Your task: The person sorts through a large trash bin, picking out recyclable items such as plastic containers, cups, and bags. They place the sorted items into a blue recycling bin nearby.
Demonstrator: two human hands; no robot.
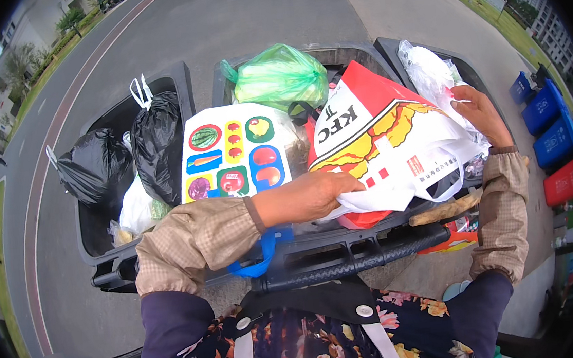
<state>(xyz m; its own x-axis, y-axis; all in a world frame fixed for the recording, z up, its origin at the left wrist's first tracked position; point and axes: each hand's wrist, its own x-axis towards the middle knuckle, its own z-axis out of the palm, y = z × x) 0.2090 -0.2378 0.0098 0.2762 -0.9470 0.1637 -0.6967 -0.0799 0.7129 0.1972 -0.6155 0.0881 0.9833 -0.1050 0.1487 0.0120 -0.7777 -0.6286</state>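
Observation:
A red, white and yellow KFC carrier bag [385, 139] lies tilted over the middle wheeled bin [352, 52]. My left hand [313, 195] grips the near left edge of this bag, its fingers partly hidden. My right hand [482, 113] is at the bag's far right side, fingers bent beside clear plastic bags [425, 64]; whether they pinch anything is unclear. Left of the KFC bag is a white bag printed with fruit and vegetables [233, 153], with a blue handle [260, 263]. Behind them sits a tied green plastic bag [280, 80].
The left bin [86, 232] holds black rubbish bags [158, 149] and a white bag [138, 207]. A third bin [466, 68] stands at right. A wooden stick [445, 209] lies near the bin's handle bar [350, 263]. Blue bins [551, 140] and a red bin [566, 180] stand farther right.

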